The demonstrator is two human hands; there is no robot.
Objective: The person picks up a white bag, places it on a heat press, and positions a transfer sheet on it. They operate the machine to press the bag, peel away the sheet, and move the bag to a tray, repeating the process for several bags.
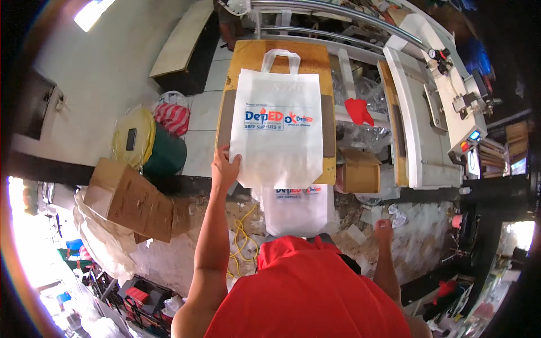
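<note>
Against the left hand (226, 169), thumb and forefinger parted, lies the left edge of the white bag (277, 155).

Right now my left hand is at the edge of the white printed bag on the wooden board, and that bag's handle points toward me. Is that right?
Not quite: the handle points away from you, as the head view shows. Your left hand is indeed at the edge of the white printed bag on the wooden board.

Your head camera looks forward, steeply down. Wide view: your shirt (307, 293) close, left hand (226, 167) and table (247, 53) farther out.
</note>
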